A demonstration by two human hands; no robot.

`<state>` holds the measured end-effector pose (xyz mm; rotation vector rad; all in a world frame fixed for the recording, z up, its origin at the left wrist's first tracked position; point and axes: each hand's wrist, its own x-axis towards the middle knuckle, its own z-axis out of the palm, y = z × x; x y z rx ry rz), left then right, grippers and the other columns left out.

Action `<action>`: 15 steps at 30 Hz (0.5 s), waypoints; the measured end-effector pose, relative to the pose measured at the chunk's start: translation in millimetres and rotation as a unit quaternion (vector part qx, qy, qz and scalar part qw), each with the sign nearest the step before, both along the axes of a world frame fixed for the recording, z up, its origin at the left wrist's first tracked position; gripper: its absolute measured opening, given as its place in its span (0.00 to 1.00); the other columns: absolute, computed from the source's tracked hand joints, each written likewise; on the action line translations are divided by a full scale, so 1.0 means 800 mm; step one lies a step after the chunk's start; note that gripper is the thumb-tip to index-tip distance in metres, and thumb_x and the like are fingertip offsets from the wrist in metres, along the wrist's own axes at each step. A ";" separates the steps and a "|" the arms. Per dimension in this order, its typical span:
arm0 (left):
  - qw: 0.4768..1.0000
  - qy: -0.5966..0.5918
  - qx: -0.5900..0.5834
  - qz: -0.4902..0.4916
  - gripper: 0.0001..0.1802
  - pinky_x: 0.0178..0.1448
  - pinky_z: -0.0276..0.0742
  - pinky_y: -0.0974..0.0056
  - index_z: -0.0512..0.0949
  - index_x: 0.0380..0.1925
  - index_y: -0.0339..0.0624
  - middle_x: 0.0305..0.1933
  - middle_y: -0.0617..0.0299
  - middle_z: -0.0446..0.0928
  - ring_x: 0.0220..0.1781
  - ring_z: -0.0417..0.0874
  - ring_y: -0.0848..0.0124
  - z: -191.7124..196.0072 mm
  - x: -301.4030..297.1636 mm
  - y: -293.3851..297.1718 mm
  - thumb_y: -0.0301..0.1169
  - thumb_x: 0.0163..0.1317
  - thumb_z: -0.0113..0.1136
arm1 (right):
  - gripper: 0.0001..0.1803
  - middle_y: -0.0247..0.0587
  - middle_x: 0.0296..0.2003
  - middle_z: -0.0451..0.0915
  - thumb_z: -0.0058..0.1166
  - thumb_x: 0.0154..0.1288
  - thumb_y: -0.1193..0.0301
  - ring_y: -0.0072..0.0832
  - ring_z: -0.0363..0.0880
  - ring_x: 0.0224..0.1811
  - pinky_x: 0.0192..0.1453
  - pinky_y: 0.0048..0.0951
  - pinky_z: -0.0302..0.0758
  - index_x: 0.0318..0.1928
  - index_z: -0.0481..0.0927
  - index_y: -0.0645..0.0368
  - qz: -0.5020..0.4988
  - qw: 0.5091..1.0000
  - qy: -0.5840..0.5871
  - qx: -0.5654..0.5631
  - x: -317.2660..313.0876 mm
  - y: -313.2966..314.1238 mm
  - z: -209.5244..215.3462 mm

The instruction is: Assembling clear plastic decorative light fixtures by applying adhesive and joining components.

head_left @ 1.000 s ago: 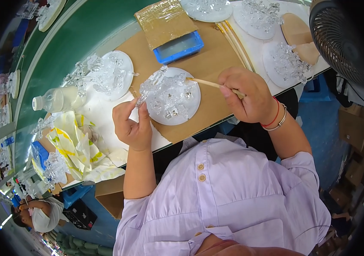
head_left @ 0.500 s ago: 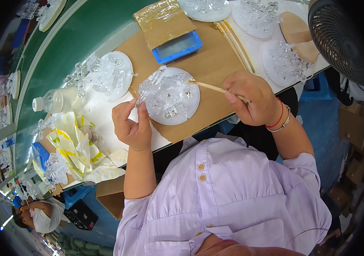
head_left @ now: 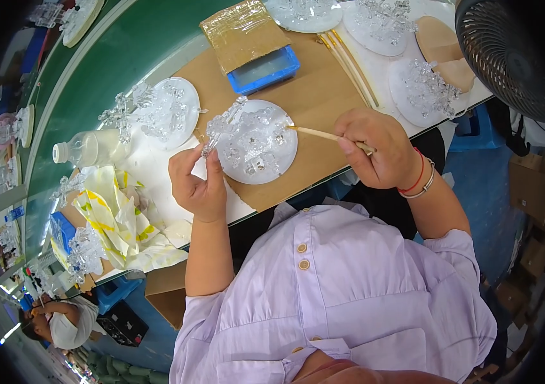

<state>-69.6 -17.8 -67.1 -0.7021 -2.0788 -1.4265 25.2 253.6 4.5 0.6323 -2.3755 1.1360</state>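
My left hand [head_left: 199, 189] pinches the near end of a clear plastic piece [head_left: 224, 126] between thumb and fingertips. That piece slants over the left side of a round white disc [head_left: 288, 153], on which several small clear parts [head_left: 253, 142] lie. In my right hand [head_left: 378, 148] is a thin wooden-handled brush [head_left: 321, 134], gripped near its end between thumb and fingers. Its darker tip points left at the disc's right edge; whether it touches a part there I cannot tell.
Cardboard [head_left: 327, 96] covers the table under the disc. Behind stands a blue tray [head_left: 263, 82] partly under a taped cardboard flap [head_left: 245, 35]. More brushes [head_left: 354, 67], a fan [head_left: 509, 61], discs of clear parts [head_left: 180, 105], a bottle [head_left: 96, 148] and crumpled patterned paper [head_left: 112, 211] surround it.
Both hands keep their grips almost unmoved. The brush tip has shifted very slightly at the disc's right edge, and the whole view has moved a little.
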 end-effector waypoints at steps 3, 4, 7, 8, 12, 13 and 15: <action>1.000 -0.002 0.006 -0.003 0.13 0.45 0.73 0.67 0.79 0.40 0.36 0.36 0.58 0.80 0.37 0.78 0.66 0.003 0.000 0.001 0.19 0.53 0.67 | 0.07 0.47 0.31 0.77 0.51 0.59 0.84 0.39 0.77 0.28 0.31 0.31 0.73 0.36 0.70 0.62 -0.005 1.000 0.000 -0.002 0.006 -0.003 0.001; 1.000 -0.003 0.006 -0.004 0.13 0.46 0.73 0.67 0.79 0.40 0.36 0.37 0.58 0.80 0.38 0.78 0.65 0.005 0.000 0.002 0.20 0.54 0.67 | 0.07 0.47 0.31 0.77 0.51 0.59 0.84 0.39 0.77 0.28 0.31 0.31 0.73 0.36 0.70 0.62 -0.004 1.000 0.002 -0.003 0.008 -0.004 0.001; 1.000 -0.025 0.001 -0.012 0.12 0.48 0.73 0.67 0.79 0.40 0.37 0.37 0.57 0.79 0.39 0.79 0.65 0.014 0.000 0.003 0.22 0.55 0.67 | 0.07 0.47 0.30 0.77 0.51 0.59 0.84 0.39 0.77 0.27 0.30 0.31 0.73 0.35 0.70 0.61 -0.001 1.000 0.007 -0.002 0.017 -0.010 0.002; 1.000 -0.023 0.000 -0.011 0.12 0.48 0.73 0.67 0.79 0.40 0.37 0.37 0.57 0.79 0.39 0.79 0.65 0.017 0.001 0.002 0.22 0.55 0.67 | 0.07 0.47 0.30 0.77 0.52 0.58 0.84 0.39 0.77 0.26 0.29 0.31 0.73 0.35 0.70 0.62 0.002 1.000 0.008 -0.001 0.020 -0.013 0.002; 0.994 -0.082 -0.064 0.016 0.11 0.47 0.74 0.67 0.80 0.39 0.37 0.37 0.58 0.80 0.39 0.79 0.67 0.040 0.005 0.005 0.25 0.56 0.68 | 0.08 0.48 0.29 0.77 0.53 0.56 0.84 0.41 0.76 0.25 0.28 0.33 0.73 0.34 0.70 0.62 0.018 1.000 0.018 0.017 0.029 -0.022 0.004; 0.992 -0.091 -0.082 0.020 0.12 0.46 0.74 0.67 0.80 0.40 0.37 0.37 0.59 0.80 0.38 0.80 0.68 0.047 0.006 0.007 0.26 0.56 0.68 | 0.08 0.48 0.29 0.77 0.53 0.56 0.84 0.41 0.76 0.25 0.28 0.33 0.73 0.34 0.70 0.62 0.018 1.000 0.021 0.016 0.030 -0.025 0.004; 0.989 -0.077 -0.122 0.022 0.13 0.45 0.75 0.67 0.80 0.41 0.38 0.37 0.59 0.80 0.37 0.80 0.68 0.056 0.003 0.006 0.26 0.55 0.69 | 0.08 0.49 0.29 0.77 0.53 0.55 0.85 0.41 0.77 0.25 0.28 0.33 0.74 0.34 0.70 0.63 0.026 0.998 0.038 0.030 0.033 -0.030 0.006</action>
